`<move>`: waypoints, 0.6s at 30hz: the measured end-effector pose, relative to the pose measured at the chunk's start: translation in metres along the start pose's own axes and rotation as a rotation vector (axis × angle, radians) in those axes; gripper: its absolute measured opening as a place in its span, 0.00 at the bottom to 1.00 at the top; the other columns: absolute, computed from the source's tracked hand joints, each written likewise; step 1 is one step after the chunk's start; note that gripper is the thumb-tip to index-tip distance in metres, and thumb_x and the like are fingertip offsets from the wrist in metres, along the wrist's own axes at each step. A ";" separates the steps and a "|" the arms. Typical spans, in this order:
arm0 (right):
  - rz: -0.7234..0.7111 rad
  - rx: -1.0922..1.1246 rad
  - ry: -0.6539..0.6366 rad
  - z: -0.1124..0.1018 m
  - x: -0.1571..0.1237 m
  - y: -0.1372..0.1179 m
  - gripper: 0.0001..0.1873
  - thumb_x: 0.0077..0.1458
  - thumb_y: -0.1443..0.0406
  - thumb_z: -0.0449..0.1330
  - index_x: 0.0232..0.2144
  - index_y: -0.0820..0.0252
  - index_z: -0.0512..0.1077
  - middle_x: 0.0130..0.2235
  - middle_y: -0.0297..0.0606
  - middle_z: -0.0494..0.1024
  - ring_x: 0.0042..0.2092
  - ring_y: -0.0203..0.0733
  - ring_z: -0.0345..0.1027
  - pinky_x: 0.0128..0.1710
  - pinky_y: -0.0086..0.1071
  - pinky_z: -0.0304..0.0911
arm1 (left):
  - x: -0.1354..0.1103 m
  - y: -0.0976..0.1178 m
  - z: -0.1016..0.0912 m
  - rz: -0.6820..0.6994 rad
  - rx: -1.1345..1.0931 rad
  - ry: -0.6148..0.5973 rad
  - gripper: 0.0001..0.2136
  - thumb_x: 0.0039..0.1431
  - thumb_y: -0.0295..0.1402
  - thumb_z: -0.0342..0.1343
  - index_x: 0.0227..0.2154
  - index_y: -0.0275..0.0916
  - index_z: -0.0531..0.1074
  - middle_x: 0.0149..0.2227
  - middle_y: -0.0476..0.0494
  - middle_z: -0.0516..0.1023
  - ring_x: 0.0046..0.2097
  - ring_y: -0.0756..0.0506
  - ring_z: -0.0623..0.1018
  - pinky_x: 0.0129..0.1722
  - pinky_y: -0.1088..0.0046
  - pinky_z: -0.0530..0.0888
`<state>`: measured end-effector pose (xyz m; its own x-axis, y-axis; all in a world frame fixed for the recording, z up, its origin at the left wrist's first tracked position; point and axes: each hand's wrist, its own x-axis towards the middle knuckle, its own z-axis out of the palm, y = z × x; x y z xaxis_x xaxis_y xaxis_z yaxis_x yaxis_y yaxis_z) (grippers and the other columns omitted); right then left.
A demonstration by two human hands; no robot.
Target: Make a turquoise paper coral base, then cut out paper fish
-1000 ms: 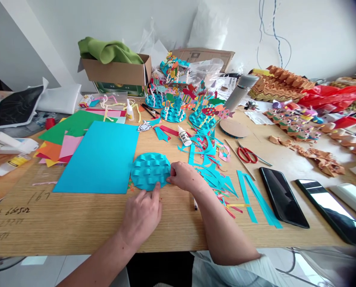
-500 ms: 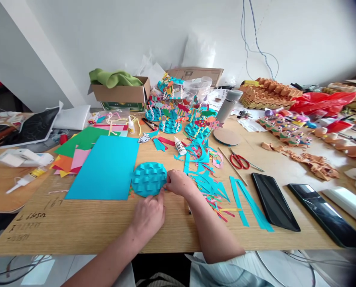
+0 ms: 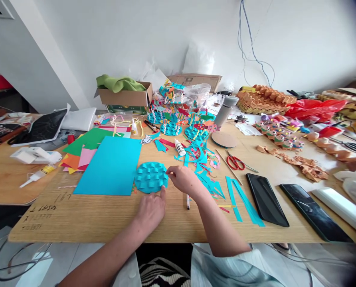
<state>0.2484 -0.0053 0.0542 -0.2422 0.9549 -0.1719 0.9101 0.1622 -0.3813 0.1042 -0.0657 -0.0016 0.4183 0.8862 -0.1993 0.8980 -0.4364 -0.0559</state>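
Teal paper disc (image 3: 150,177) lies flat on the surface (image 3: 85,223), touching the blue sheet (image 3: 110,167) on its left. Right hand (image 3: 184,180): narrow grip pinching the disc's right rim. Left hand (image 3: 150,210): holds nothing, index fingertip touching the disc's near edge, other fingers curled.
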 end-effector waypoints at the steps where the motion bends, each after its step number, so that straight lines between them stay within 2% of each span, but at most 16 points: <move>1: -0.032 -0.021 0.011 0.002 -0.005 0.000 0.18 0.62 0.68 0.50 0.47 0.53 0.76 0.43 0.40 0.81 0.45 0.43 0.75 0.39 0.29 0.60 | 0.000 0.000 -0.001 0.003 -0.003 -0.002 0.26 0.61 0.24 0.46 0.63 0.28 0.59 0.36 0.32 0.82 0.38 0.38 0.81 0.33 0.67 0.75; 4: -0.111 -0.096 0.023 0.019 -0.020 0.002 0.22 0.62 0.70 0.48 0.51 0.50 0.75 0.43 0.42 0.78 0.43 0.43 0.75 0.38 0.29 0.61 | -0.001 0.000 -0.003 -0.007 -0.039 0.021 0.25 0.61 0.23 0.46 0.62 0.27 0.60 0.36 0.31 0.81 0.37 0.38 0.81 0.32 0.66 0.75; 9: -0.122 -0.128 0.035 0.049 -0.036 0.006 0.22 0.64 0.69 0.47 0.54 0.48 0.73 0.43 0.42 0.75 0.42 0.42 0.73 0.37 0.28 0.61 | -0.002 -0.001 -0.002 0.015 -0.062 0.074 0.24 0.59 0.19 0.45 0.59 0.24 0.64 0.33 0.32 0.81 0.38 0.40 0.81 0.32 0.68 0.74; 12: -0.109 -0.101 0.048 0.055 -0.039 0.006 0.21 0.66 0.66 0.47 0.56 0.51 0.72 0.43 0.43 0.74 0.41 0.42 0.72 0.36 0.28 0.61 | -0.003 -0.002 0.002 0.035 -0.044 0.085 0.24 0.60 0.20 0.46 0.59 0.25 0.63 0.34 0.31 0.81 0.38 0.40 0.81 0.33 0.69 0.74; 18: -0.105 -0.036 0.050 0.057 -0.034 0.010 0.21 0.66 0.68 0.47 0.53 0.52 0.74 0.41 0.42 0.75 0.40 0.41 0.73 0.38 0.28 0.61 | -0.002 -0.001 0.006 0.028 -0.037 0.060 0.24 0.60 0.19 0.45 0.61 0.26 0.62 0.34 0.33 0.81 0.37 0.41 0.81 0.32 0.70 0.74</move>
<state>0.2471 -0.0506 0.0048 -0.3207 0.9432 -0.0864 0.8922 0.2702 -0.3619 0.1018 -0.0676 -0.0073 0.4493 0.8821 -0.1416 0.8900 -0.4557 -0.0148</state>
